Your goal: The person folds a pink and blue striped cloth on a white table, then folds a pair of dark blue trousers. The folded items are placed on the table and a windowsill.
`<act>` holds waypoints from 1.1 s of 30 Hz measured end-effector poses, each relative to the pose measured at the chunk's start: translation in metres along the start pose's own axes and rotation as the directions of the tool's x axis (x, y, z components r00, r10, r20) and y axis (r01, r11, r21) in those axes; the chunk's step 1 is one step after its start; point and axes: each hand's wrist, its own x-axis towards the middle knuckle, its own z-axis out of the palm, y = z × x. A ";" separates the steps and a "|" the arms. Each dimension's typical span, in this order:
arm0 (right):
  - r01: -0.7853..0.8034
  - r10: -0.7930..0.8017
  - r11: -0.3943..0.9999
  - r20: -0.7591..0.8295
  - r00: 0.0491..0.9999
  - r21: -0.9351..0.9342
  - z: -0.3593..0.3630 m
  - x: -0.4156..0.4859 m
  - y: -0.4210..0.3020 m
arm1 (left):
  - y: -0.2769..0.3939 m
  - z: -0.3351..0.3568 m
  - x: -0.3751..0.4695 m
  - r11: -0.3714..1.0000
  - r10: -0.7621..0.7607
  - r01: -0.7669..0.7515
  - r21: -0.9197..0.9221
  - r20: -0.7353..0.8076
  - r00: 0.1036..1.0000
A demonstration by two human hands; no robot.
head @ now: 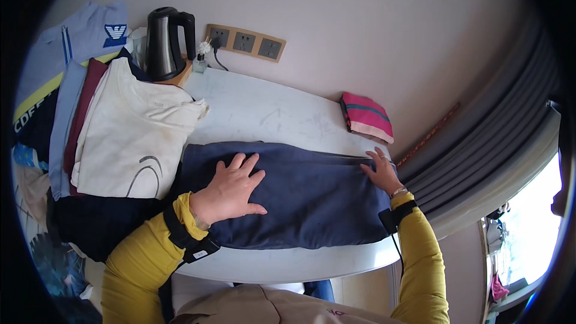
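Note:
A dark navy garment (310,207), folded into a long rectangle, lies flat across the white table (270,112). On its left part rests my left hand (231,186), palm down with fingers spread. My right hand (382,172) is at the garment's upper right corner, fingers apart, near the table's right edge. Neither hand grips anything. To the left, a white T-shirt (130,139) with a dark line print lies folded on top of other garments, among them a maroon one (90,85) and a light blue one (67,121).
A steel electric kettle (164,45) stands on a wooden base at the back left, beside a small glass bottle (200,64) with a white flower. A folded pink striped cloth (366,117) lies by the wall. Grey curtains (486,144) hang to the right.

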 end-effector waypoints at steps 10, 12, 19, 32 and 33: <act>-0.143 0.183 0.978 0.301 0.936 -0.150 -0.041 -0.079 0.013 | 0.001 -0.003 -0.002 0.997 -0.044 0.051 -0.052 0.140 0.989; -0.129 0.168 0.983 0.357 0.919 -0.130 -0.039 -0.110 -0.011 | 0.004 -0.005 -0.001 0.997 -0.038 0.050 -0.057 0.198 0.979; -0.024 0.016 0.999 0.228 0.973 0.033 -0.054 -0.146 -0.025 | 0.002 -0.021 0.002 0.991 0.044 0.009 -0.133 0.397 0.917; 0.336 -0.349 0.935 -0.137 0.927 -0.110 -0.064 -0.176 -0.120 | 0.043 -0.044 -0.078 0.981 0.194 -0.192 -0.031 0.155 0.969; 0.308 -0.325 0.942 -0.141 0.935 -0.130 -0.064 -0.173 -0.112 | 0.038 -0.043 -0.079 0.983 0.184 -0.181 -0.030 0.118 0.976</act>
